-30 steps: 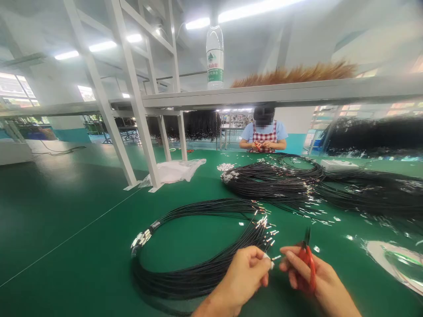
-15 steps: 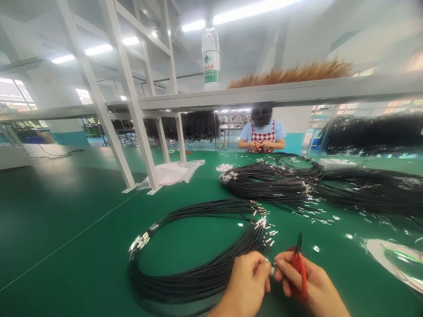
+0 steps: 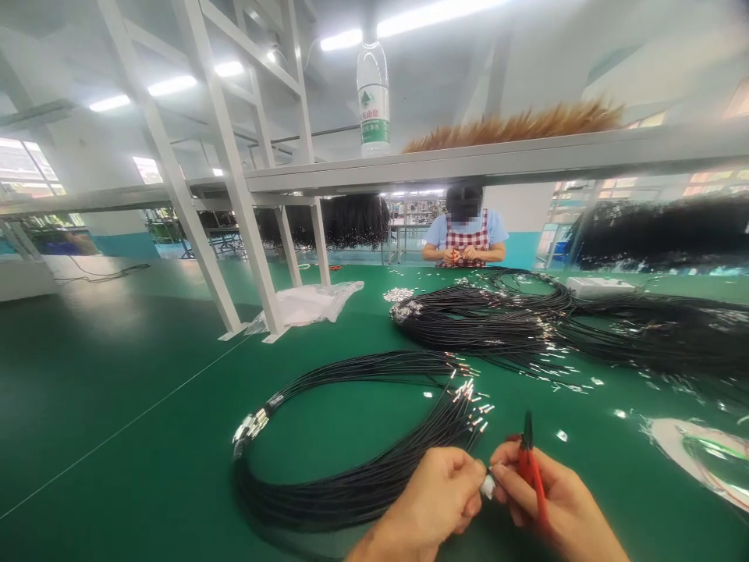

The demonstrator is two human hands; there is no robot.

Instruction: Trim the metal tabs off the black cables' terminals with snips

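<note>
My left hand (image 3: 436, 496) pinches what looks like a thin black cable end, mostly hidden by my fingers. At its fingertips hangs a small shiny whitish piece (image 3: 488, 488). Close beside it, my right hand (image 3: 553, 499) is closed around red-handled pliers (image 3: 532, 476), their dark jaws pointing up and away from me. The right thumb and forefinger come together at the same small piece. Behind and left of my hands, a looped bundle of black cables (image 3: 328, 503) lies on the green table (image 3: 146, 468), with bare metal tips fanned out at its right end.
Larger black cable coils (image 3: 480, 316) lie further back, near a pile of small pale pieces (image 3: 398, 295). A plastic bag (image 3: 310, 304) lies by the rack legs (image 3: 257, 273). A bottle (image 3: 373, 101) stands on the shelf. Opposite sits a co-worker (image 3: 465, 234). White-rimmed coil (image 3: 672, 445) at right.
My two hands have shifted slightly to the right. The small whitish piece between them shows more fully now, and the pliers have turned a little in my right hand.
</note>
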